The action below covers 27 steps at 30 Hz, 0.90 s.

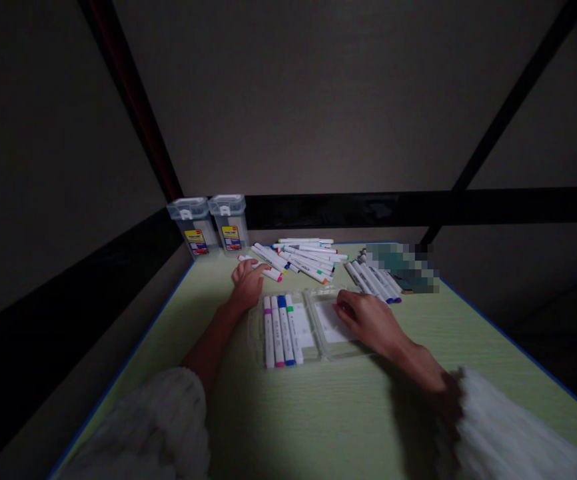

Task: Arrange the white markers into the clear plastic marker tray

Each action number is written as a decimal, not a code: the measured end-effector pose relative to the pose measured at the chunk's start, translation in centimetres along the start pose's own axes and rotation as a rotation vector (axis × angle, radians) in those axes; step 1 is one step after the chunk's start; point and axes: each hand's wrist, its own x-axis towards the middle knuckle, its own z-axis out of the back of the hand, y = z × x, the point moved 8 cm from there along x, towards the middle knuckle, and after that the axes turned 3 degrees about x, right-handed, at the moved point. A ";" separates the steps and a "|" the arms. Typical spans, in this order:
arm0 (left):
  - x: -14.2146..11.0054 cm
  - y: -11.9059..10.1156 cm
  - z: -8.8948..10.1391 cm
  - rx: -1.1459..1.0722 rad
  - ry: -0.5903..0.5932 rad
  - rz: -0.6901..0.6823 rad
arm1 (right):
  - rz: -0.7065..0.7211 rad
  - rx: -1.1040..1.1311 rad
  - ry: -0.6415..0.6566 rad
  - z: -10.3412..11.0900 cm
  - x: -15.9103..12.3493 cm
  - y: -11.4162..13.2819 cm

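A clear plastic case point(313, 303) lies open on the pale green table point(318, 413). Its left half holds several white markers point(279, 331) with coloured caps. My right hand point(368, 320) rests with curled fingers on the case's right half, holding it down. My left hand point(248, 281) reaches forward and its fingers close round a white marker with a pink cap point(268, 273) at the near edge of a loose pile of markers point(304, 257).
Two clear lidded boxes point(212, 225) with yellow labels stand at the table's back left corner. Another group of markers point(372, 281) lies at the right beside a blurred object point(402, 267). The table has a blue edge point(133, 347); dark walls surround it.
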 end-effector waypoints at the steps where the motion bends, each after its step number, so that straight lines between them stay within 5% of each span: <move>1: 0.0 0.0 -0.1 0.004 0.001 0.000 | -0.001 -0.001 -0.001 0.0 0.0 0.0; 27: 0.2 -0.1 -0.6 -0.028 0.107 -0.129 | 0.048 -0.056 0.028 -0.4 0.0 0.2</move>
